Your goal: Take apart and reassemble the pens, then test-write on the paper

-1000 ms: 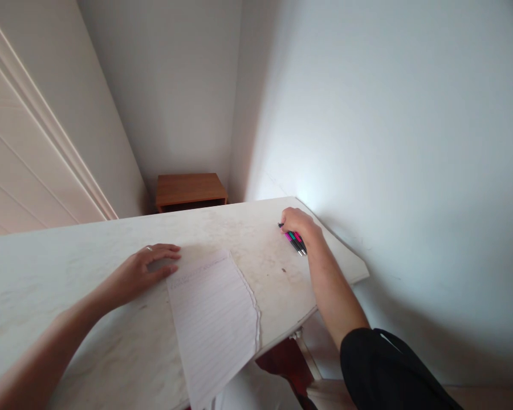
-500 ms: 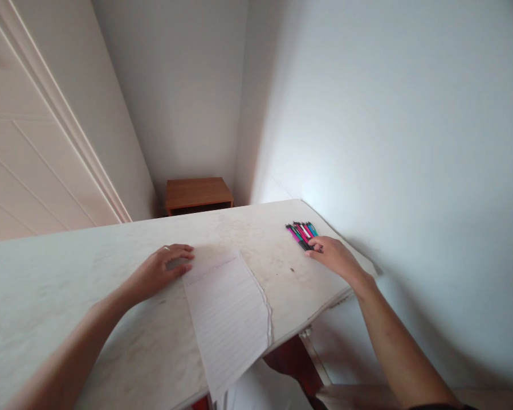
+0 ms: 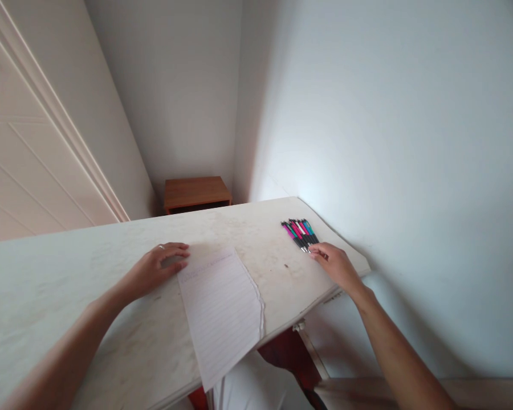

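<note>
On the white tabletop, a row of several pens (image 3: 298,233) lies side by side, with magenta, pink, green, white and blue barrels, black grips and metal tips pointing towards me. My right hand (image 3: 331,262) is at the tip end of the row, its fingers curled with the thumb and index finger close together. Whether a pen is pinched there is hidden. My left hand (image 3: 160,266) rests on the table with fingers stretched out, beside the top left corner of a lined sheet of paper (image 3: 224,307). The sheet has handwriting near its top and a torn right edge.
The table (image 3: 123,242) meets a pale wall (image 3: 389,142) on the right. Its front edge lies close to me, with the sheet's lower corner hanging over it. Behind the table stands a brown wooden cabinet (image 3: 196,191). A small dark speck (image 3: 286,266) lies between sheet and pens.
My right hand has drawn back slightly from over the pens to their tips, so more of the grips and tips show. My left hand stays by the sheet. The view has shifted slightly.
</note>
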`<state>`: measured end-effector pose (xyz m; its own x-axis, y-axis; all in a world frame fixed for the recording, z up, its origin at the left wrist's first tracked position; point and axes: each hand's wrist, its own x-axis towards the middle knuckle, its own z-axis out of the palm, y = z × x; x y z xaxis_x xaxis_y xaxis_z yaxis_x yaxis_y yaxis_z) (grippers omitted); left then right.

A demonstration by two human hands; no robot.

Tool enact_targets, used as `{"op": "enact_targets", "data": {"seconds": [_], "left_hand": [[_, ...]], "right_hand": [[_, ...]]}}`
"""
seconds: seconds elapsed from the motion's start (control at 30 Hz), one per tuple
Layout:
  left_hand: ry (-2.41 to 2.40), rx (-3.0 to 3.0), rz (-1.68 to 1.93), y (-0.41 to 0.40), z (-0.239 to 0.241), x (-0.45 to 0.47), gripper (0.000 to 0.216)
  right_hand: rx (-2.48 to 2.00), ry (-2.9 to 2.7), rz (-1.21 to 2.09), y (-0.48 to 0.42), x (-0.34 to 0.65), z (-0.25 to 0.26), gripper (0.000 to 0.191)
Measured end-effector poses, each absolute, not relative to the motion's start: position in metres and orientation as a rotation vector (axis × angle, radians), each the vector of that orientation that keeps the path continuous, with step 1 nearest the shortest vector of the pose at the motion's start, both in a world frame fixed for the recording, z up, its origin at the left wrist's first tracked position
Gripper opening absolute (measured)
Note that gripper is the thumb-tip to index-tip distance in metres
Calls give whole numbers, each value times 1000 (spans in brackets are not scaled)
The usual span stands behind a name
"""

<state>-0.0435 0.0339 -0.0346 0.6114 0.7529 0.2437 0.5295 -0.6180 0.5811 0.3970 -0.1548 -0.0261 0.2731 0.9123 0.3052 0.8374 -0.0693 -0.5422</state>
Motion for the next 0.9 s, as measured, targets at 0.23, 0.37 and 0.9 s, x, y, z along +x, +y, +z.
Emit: {"op": "enact_targets", "data": {"seconds": [0.23, 0.37, 0.9], "left_hand": [[1028, 2381, 663, 34, -35, -44, 58], [1022, 2382, 666, 33, -34, -43, 58], [968, 2234, 790, 22, -31, -40, 22]], "right_hand": [[-1921, -1606, 25, -151, 397, -28, 24], [-1918, -1604, 25, -149, 399, -29, 23], [-1674, -1823, 88, -126, 357, -17, 37]]}}
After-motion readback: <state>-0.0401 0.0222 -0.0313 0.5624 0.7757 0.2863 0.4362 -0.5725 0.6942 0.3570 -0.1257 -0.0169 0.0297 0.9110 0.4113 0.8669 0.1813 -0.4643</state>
